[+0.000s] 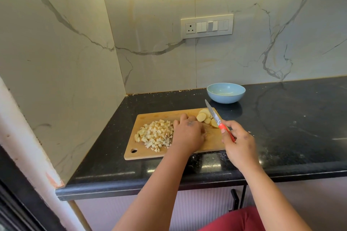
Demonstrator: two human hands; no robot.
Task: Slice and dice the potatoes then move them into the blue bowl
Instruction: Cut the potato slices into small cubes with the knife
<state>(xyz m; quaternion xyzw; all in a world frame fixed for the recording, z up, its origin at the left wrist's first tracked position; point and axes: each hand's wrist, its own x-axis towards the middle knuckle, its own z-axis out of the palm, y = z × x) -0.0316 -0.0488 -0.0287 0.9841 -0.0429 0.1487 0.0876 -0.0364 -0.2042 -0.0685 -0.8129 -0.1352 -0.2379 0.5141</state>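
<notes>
The knife (216, 116) was gripped by its red handle in the right hand (238, 142), blade up – likely kept clear of fingers. The left hand (188, 133) was laid on the board (212, 142); whether it held anything could not be told. Dice (155, 135) were heaped left, slices (203, 116) kept right – uncut. Past the board's far edge, the bowl (225, 93) was set on open counter (291, 118).

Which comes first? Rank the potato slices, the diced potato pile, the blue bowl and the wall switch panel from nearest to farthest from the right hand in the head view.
From the right hand, which holds the knife:
1. Potato slices, just left and beyond it, on the board.
2. Diced potato pile, at the board's left, past the left hand.
3. Blue bowl, behind the board.
4. Switch panel, up on the wall.
</notes>
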